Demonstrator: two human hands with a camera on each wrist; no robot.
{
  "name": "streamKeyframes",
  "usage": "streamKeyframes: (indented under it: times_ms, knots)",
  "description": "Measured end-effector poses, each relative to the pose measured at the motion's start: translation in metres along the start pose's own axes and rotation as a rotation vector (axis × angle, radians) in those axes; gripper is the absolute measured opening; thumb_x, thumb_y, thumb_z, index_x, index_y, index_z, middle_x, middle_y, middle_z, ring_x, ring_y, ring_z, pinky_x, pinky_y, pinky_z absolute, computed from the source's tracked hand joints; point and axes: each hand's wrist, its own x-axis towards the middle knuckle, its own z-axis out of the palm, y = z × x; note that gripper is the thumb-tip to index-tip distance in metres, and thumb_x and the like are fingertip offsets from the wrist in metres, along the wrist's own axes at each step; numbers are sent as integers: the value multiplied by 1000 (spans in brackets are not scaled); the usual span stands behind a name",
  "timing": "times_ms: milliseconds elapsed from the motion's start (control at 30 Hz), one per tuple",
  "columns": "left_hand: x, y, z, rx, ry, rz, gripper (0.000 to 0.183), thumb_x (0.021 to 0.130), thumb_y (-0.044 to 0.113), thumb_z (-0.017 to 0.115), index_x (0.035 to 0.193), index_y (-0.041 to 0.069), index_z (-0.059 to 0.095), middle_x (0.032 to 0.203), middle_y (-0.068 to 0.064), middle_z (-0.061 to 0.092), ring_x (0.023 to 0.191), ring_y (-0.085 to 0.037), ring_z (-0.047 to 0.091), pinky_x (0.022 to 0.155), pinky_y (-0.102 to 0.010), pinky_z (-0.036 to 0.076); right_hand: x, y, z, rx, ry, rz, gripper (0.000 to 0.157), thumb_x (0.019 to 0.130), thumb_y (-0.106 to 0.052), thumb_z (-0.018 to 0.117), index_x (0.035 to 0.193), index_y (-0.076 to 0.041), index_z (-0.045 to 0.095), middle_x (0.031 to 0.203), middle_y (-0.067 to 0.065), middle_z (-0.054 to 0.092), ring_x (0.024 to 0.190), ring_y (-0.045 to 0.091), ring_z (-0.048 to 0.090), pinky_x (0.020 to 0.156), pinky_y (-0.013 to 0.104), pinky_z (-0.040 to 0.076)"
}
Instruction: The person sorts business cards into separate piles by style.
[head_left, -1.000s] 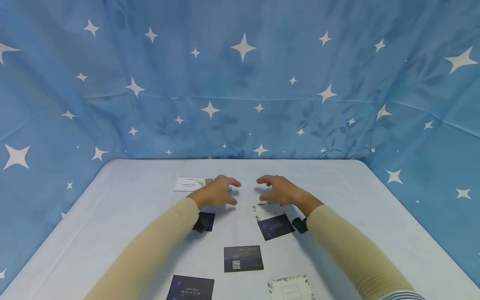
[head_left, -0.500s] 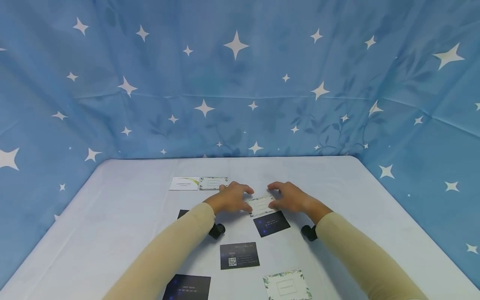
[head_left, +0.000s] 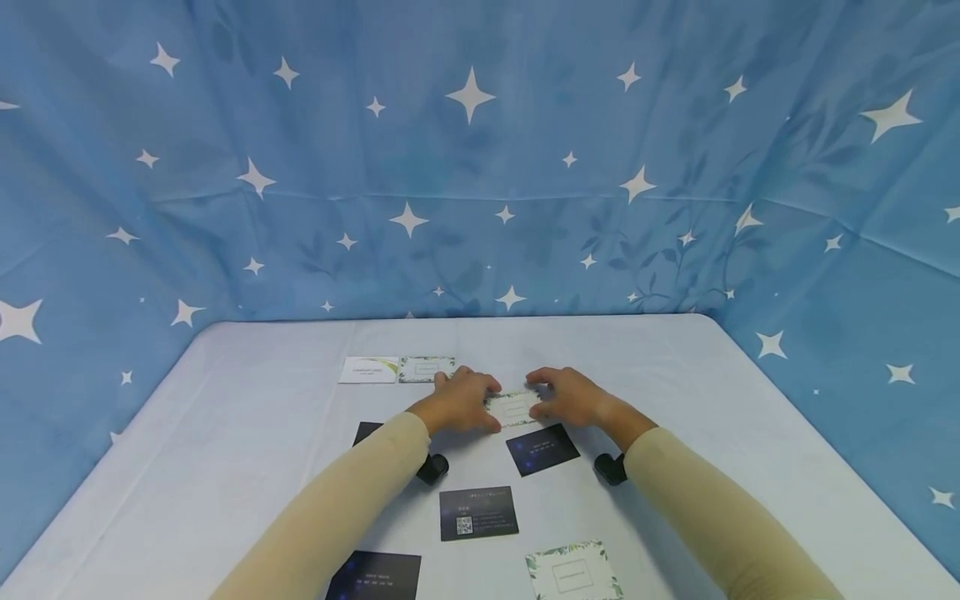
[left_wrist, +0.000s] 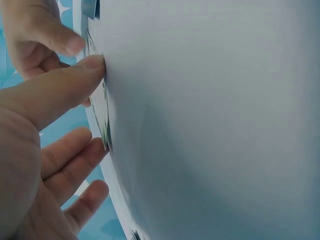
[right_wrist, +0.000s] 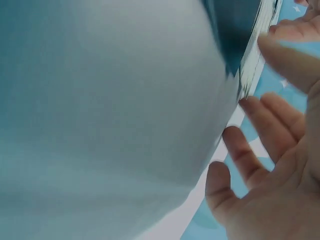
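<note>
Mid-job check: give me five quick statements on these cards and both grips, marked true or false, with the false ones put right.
1. The middle leaf-bordered card lies between the left grip and the right grip. True.
2. The QR-code card is nearer the camera than the tilted dark card. True.
3. The tilted dark card lies beyond the middle leaf-bordered card. False: it lies on the near side.
4. The white card with a green curve lies beside the far leaf-bordered card. True.
5. Both grips are on the QR-code card. False: neither is.
</note>
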Motion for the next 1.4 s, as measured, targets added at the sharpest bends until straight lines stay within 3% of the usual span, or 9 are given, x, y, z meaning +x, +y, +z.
streamKeyframes:
  times_ms: [200,467,900,1033,1400]
  knots:
    - [0,0,1,28,22,18,53,80,39,84,127,18,68,123,2,65,117,-21,47,90,-47,26,-4,5,-3,21,-33,-19,70,81,-28,85,141,-8,56,142,16,54,134,38,45,109,55,32]
    - [-1,-1,3,29,49,34,43,83,33,81,122,17,70,117,3,67,118,-21,47,90,-49,25,-5,8,-2,-18,-6,-25,57,82,-26,83,132,-10,63,134,14,60,128,36,50,106,54,35]
    - [-3,1,1,-2,32,13,54,79,36,85,126,17,68,117,4,66,117,-21,48,88,-46,26,-10,2,-3,-91,-2,-43,53,84,-27,81,130,-7,66,127,11,65,118,31,56,104,50,40]
    - [-3,2,3,0,39,11,49,81,34,84,123,15,69,115,3,66,116,-22,49,90,-47,26,-10,2,-2,-96,-16,-46,52,85,-27,79,131,-6,66,126,10,66,118,29,57,104,49,40]
    - [-2,-1,-2,-40,53,10,42,85,29,77,124,15,68,113,1,63,115,-21,48,90,-46,25,-12,2,0,-78,-11,-22,62,82,-32,84,136,-9,62,132,11,62,121,29,54,106,49,38]
